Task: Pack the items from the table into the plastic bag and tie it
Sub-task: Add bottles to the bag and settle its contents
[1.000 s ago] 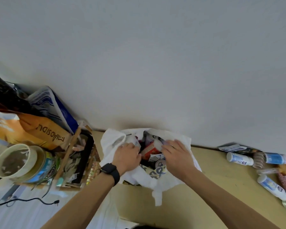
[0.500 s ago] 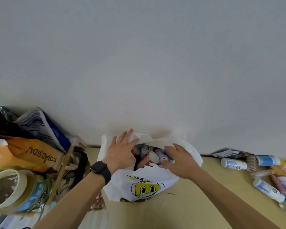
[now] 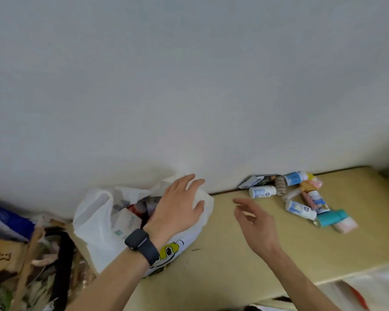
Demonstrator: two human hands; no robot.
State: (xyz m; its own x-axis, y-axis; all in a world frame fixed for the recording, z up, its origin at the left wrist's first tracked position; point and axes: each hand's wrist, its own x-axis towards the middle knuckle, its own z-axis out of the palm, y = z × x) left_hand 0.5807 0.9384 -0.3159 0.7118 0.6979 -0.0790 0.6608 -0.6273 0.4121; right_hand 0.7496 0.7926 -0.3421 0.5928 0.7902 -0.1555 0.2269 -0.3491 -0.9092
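Observation:
A white plastic bag (image 3: pixel 94 223) with a yellow cartoon print stands open against the wall, with several small packets and bottles inside. My left hand (image 3: pixel 177 205), a dark watch on its wrist, lies flat on the bag's right rim with fingers spread. My right hand (image 3: pixel 254 223) hovers above the table to the right of the bag, fingers loosely apart, holding nothing. A heap of small bottles and tubes (image 3: pixel 301 198) lies on the beige table (image 3: pixel 222 265) further right, among them a teal cylinder (image 3: pixel 332 218) and a white bottle with a blue label (image 3: pixel 262 191).
A white wall (image 3: pixel 189 86) rises right behind the bag and the heap. Cluttered bags, a wooden frame and a dark strap (image 3: pixel 61 265) crowd the left side. The table's front edge runs along the lower right, with a white and red bag (image 3: pixel 368 292) below it.
My right hand has come out of the bag and moved right over the table. My left hand has shifted from the bag's left side onto its right rim. The view has turned right.

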